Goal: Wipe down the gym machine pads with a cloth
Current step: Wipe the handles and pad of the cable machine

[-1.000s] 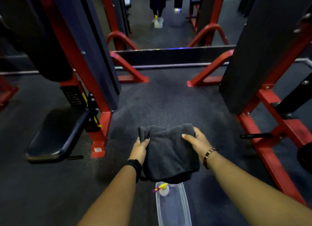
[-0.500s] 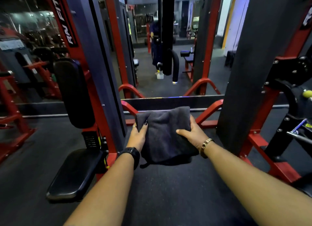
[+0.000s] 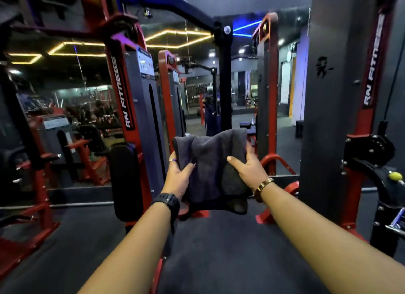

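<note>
Two hands: left hand (image 3: 178, 179) and right hand (image 3: 247, 168) squeeze the cloth (image 3: 210, 162) in the air.
Pad (image 3: 122, 179): on the left, not touched.
To do: all the wiping.

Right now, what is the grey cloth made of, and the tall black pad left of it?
The cloth looks like soft microfibre or terry: matte, fuzzy, drooping in limp folds. The pad is probably vinyl over foam: smooth, faintly shiny, rounded edges.
</note>
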`<control>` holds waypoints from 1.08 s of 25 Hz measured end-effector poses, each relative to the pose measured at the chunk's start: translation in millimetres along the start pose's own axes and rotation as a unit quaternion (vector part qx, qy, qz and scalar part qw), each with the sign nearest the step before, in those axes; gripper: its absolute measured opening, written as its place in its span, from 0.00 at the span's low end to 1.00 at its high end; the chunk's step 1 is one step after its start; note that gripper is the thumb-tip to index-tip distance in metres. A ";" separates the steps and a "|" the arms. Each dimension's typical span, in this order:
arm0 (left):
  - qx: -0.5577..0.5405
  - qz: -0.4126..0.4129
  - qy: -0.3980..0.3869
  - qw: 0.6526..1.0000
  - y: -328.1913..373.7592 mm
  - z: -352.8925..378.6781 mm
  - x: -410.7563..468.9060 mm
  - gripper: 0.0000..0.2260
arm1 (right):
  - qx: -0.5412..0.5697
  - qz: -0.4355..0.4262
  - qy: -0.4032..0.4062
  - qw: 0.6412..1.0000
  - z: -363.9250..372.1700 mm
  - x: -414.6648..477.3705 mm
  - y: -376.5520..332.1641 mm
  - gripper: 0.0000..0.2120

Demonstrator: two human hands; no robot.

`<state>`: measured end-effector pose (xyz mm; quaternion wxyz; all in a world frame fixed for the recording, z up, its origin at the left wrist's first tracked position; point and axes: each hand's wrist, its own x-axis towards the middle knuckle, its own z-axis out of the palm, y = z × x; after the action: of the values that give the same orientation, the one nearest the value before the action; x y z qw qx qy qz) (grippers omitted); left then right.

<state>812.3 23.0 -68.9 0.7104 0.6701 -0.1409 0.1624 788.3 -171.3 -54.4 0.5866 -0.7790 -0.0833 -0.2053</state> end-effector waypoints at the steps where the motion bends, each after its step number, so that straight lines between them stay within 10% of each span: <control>1: 0.010 0.019 0.009 1.000 9.9 -0.7 -0.4 0.22 | 0.013 -0.003 -0.002 1.000 -0.4 0.8 -7.9 0.33; 27: 0.130 0.098 0.337 0.927 102.3 15.5 -90.4 0.11 | 0.015 -0.172 0.003 0.985 -24.7 -54.9 -72.9 0.26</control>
<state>687.6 8.8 -13.0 0.6034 0.6450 0.0642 0.4646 706.3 -166.9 -7.6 0.5541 -0.7438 -0.2170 -0.3042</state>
